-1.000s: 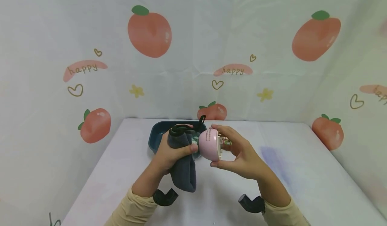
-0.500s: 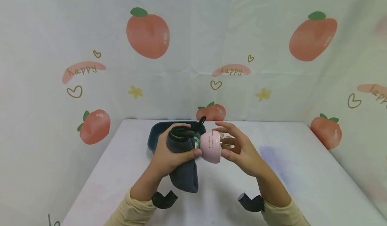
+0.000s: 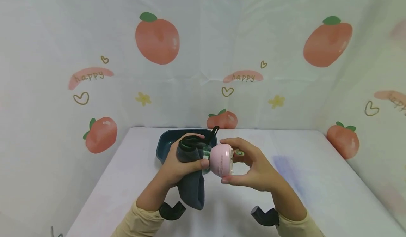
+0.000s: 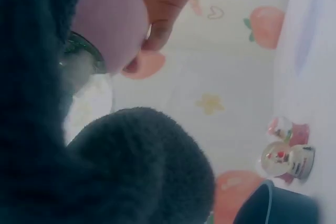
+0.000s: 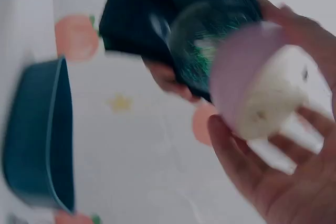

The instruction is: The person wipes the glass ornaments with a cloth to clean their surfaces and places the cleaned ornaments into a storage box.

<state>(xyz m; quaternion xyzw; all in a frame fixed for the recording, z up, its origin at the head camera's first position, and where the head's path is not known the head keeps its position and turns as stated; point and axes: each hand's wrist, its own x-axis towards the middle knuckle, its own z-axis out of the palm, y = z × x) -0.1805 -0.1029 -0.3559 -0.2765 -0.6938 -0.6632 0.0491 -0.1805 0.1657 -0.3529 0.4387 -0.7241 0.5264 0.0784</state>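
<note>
Globe [image 3: 218, 160], its pink side bearing lettering too blurred to read, is at the lower centre of the head view. The right hand [image 3: 258, 168] pinches it between thumb and fingers; the left hand [image 3: 178, 163] grips a towel [image 3: 191, 191] against it. "Happy" reads on the wall [image 3: 187, 99], centre left and upper centre.

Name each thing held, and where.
Left hand holds the dark cloth by its upper part, against the clear dome; right hand grips the pink base near its rim.
</note>
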